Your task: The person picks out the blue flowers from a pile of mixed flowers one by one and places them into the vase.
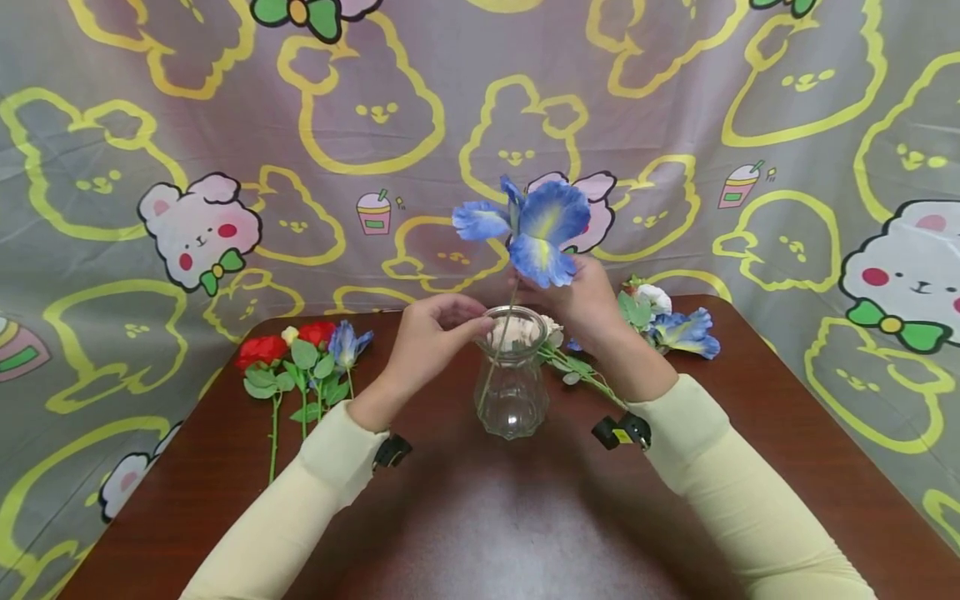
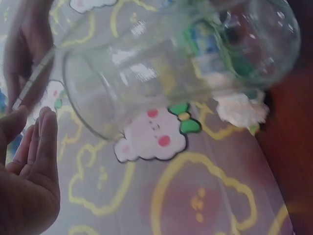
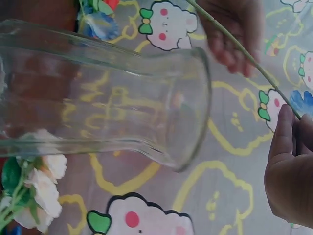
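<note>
In my right hand is a blue artificial iris, its thin stem pinched between thumb and fingers below the bloom. The stem slants down to the left. Seen from the head it overlaps the rim and front of a clear glass vase; the right wrist view shows it passing beside the vase mouth. My left hand is by the left of the rim, fingers extended and thumb tip close to the stem. In the left wrist view a gap shows between its thumb and fingers.
Red roses and a smaller blue flower lie on the left of the brown table. Cream flowers lie behind the vase. At the right back are another blue iris and a white flower. A patterned curtain hangs behind.
</note>
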Motion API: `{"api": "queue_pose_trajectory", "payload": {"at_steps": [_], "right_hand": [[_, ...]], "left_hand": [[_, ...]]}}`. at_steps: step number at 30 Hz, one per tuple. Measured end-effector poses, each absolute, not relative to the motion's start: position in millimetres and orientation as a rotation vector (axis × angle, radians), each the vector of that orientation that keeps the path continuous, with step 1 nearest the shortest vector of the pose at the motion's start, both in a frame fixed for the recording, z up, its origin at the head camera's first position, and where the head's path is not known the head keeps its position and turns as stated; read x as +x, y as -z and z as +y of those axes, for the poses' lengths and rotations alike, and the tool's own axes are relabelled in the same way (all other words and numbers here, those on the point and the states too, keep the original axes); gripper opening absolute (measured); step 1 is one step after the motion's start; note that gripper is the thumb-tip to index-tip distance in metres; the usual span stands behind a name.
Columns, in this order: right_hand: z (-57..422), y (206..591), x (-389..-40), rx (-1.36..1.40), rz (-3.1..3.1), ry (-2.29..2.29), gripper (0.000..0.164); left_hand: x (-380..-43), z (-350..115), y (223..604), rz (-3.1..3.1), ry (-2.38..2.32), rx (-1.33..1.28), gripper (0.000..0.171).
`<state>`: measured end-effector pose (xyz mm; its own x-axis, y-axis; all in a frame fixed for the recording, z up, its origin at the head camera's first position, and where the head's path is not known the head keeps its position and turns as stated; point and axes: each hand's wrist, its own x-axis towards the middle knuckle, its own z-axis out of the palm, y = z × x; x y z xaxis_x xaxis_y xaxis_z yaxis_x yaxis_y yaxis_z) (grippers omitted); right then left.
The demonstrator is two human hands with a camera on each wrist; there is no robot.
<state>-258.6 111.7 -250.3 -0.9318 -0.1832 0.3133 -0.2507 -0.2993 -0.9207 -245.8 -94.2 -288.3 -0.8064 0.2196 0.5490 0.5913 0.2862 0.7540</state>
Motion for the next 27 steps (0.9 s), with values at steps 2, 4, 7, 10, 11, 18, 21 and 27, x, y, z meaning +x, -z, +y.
{"api": "queue_pose_trajectory", "payload": {"at_steps": [2,4,7,10,11,18,21,27], "right_hand": [[112.8,245.3,-259.0,0.619,-1.798,-2.435,0.022],[114.2,239.9,-259.3,0.632,-1.775,-2.430,0.021],[117.3,230.8,-260.2,0.654,-1.729,-2.445,0.019],[121.8,222.3,-260.6,0.661,-1.659,-2.497,0.014],[123.2,219.7,-260.8,0.669,-1.630,-2.511,0.013],[128.9,203.4,-263.9,0.671,-1.508,-2.531,0.008],[129.5,199.6,-265.8,0.644,-1.482,-2.509,0.011],[129.3,202.2,-270.3,0.547,-1.569,-2.377,0.023]], "left_hand": [[-249.5,-100.3,292.2,-2.211,1.500,-0.707,0.016],[-252.9,-105.9,297.5,-2.217,1.459,-0.664,0.018],[-258.3,-112.9,309.6,-2.238,1.433,-0.622,0.020],[-262.7,-117.1,323.1,-2.263,1.496,-0.620,0.026],[-264.5,-118.0,327.3,-2.275,1.524,-0.630,0.028],[-272.5,-119.8,351.0,-2.505,1.624,-0.733,0.043],[-273.0,-118.1,357.1,-2.590,1.658,-0.804,0.054],[-272.8,-108.8,365.8,-2.627,1.769,-0.908,0.074]]}}
